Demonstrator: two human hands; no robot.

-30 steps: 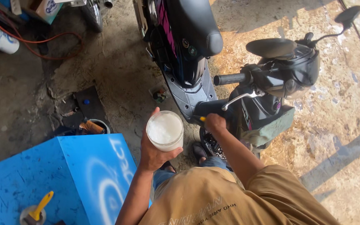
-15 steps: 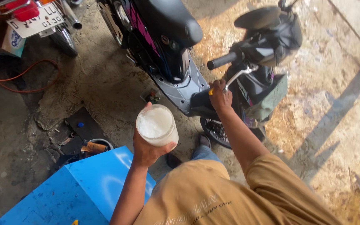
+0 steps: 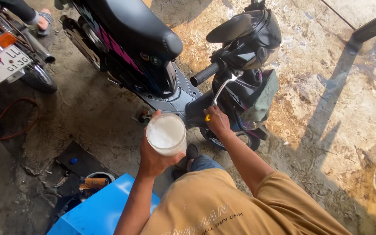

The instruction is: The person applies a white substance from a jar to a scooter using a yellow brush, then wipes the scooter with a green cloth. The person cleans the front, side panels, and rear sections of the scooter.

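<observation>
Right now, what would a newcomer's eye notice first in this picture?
First the black scooter parked across the middle of the stained concrete floor. Just below it, the left hand holds up a clear cup of white liquid, while the right hand grips a yellow-handled tool against the scooter's front.

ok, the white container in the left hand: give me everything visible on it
The container is a round, translucent white tub, plastic by the look of it, open at the top, with no lid in view. Its inside looks pale and milky; whether that is contents or the bare bottom cannot be told. It is held roughly upright in the air, near the black scooter's footboard. The left hand wraps it from below and the side; nothing else touches it.
</observation>
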